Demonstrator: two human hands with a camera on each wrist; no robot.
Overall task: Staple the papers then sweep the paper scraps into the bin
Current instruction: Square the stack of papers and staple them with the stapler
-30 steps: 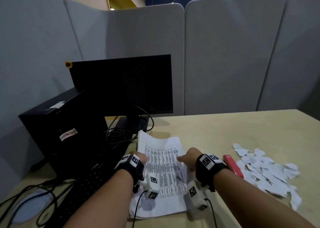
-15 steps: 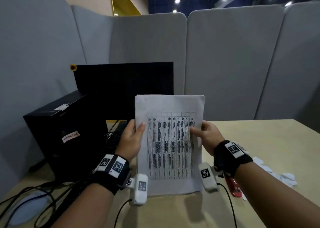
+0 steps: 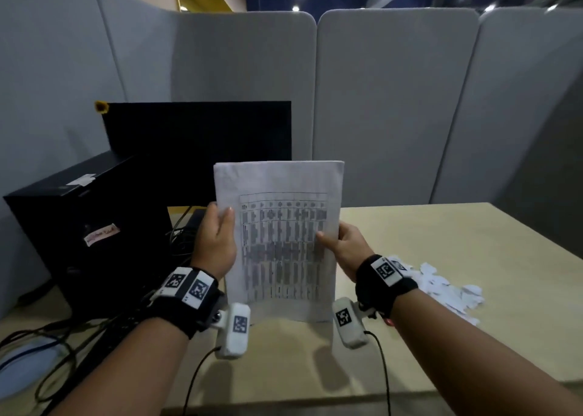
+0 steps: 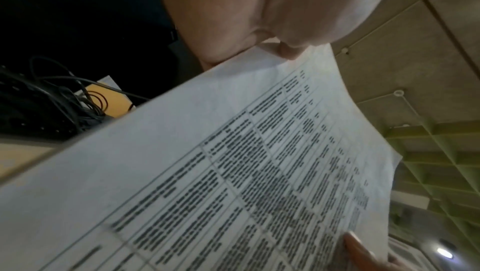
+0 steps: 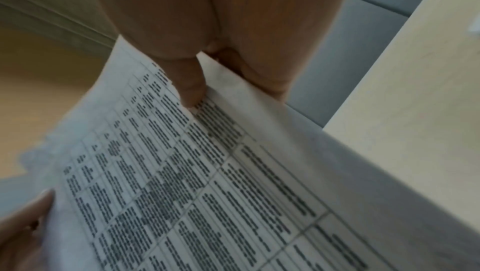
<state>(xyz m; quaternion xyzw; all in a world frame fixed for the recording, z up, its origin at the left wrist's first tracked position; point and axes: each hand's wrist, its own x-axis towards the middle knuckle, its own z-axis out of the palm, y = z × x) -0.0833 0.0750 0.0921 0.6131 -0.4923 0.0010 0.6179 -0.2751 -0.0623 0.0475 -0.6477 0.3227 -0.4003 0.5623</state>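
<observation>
A stack of printed papers (image 3: pixel 279 239) with a table of text stands upright on its bottom edge on the desk (image 3: pixel 441 235). My left hand (image 3: pixel 217 235) grips its left edge, thumb on the front. On the opposite edge my right hand (image 3: pixel 342 245) pinches the stack the same way. Both wrist views show the papers (image 4: pixel 233 172) (image 5: pixel 207 172) close up with a thumb pressed on the sheet. White paper scraps (image 3: pixel 441 292) lie in a heap on the desk right of my right wrist. Only a red sliver of the stapler (image 3: pixel 390 322) peeks out under that wrist.
A black monitor (image 3: pixel 198 138) stands behind the papers, a black computer case (image 3: pixel 79 226) to its left. Cables (image 3: pixel 47 346) and a dark keyboard lie at the left front. Grey partition panels (image 3: pixel 394 100) wall the desk. No bin is in view.
The papers lay flat on the desk a second ago; both hands lifted them upright, and since half a second ago have lowered them so the bottom edge meets the desk.
</observation>
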